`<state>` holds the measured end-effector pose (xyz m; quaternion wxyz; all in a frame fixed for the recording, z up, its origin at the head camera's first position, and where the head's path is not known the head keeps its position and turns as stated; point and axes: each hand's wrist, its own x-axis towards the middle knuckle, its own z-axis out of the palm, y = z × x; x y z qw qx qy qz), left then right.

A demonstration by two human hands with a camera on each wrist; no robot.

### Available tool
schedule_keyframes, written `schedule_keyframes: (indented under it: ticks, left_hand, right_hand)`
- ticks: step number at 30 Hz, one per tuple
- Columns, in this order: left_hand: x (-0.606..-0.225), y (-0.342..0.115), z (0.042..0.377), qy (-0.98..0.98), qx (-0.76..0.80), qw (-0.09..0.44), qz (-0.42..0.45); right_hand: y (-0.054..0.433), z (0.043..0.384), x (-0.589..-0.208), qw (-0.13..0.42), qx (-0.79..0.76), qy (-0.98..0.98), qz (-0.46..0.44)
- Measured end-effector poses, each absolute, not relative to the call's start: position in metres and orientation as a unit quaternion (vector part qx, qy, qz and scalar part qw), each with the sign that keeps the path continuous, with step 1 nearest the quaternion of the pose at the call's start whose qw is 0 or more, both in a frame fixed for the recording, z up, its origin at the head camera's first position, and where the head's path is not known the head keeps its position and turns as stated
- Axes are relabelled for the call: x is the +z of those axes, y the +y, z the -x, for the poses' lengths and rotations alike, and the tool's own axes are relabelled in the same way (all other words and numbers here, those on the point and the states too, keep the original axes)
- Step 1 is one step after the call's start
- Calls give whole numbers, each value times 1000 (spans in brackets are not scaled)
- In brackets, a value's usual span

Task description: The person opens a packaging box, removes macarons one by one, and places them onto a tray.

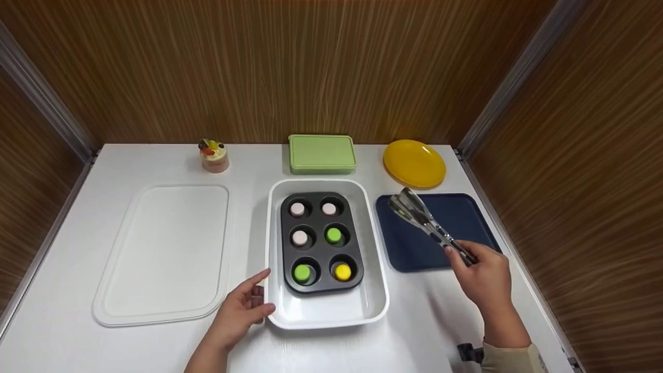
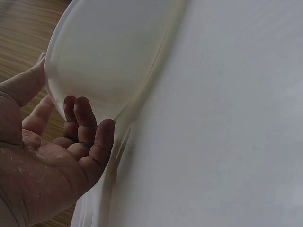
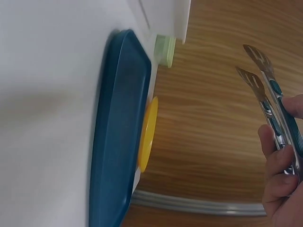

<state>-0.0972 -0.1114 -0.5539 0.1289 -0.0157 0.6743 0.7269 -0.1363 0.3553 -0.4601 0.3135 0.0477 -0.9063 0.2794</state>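
A deep white tub (image 1: 326, 312) stands mid-table, holding a dark muffin tin (image 1: 318, 243). Pink (image 1: 298, 209), green (image 1: 334, 235) and yellow (image 1: 342, 272) round pieces sit one in each cup. At the tub's left side, my left hand (image 1: 239, 311) holds the rim. In the left wrist view, thumb and index reach over the edge while the other fingers curl by the outer wall (image 2: 109, 66). My right hand (image 1: 484, 272) grips metal serving tongs (image 1: 424, 220) above the navy tray (image 1: 461, 212). The tongs' slotted ends (image 3: 253, 82) stand slightly apart with nothing between them.
A white lid (image 1: 166, 248) lies flat on the left of the table. Along the back are a fruit-topped dessert cup (image 1: 214, 157), a light-green lidded box (image 1: 322, 153) and a yellow plate (image 1: 414, 163). Wood-patterned panels (image 1: 290, 67) enclose the back and sides.
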Motion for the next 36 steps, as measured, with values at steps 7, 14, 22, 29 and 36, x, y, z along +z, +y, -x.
schedule_keyframes:
  ticks: [7,14,22,29,36]
  left_hand:
    - [-554,-112,97,667,734,125,2]
    - [-554,-112,97,678,724,122,4]
    - [-556,-112,97,668,734,122,0]
    - [-555,-112,96,669,733,122,7]
    - [-555,-111,96,672,730,121,14]
  right_hand:
    - [338,135,-461,313,279,-902,-101]
    - [322,135,-461,310,266,-902,-139]
    - [303,134,-464,297,253,-904,-174]
    - [286,131,-471,271,254,-906,-205]
    - [269,127,-477,246,253,-908,-225]
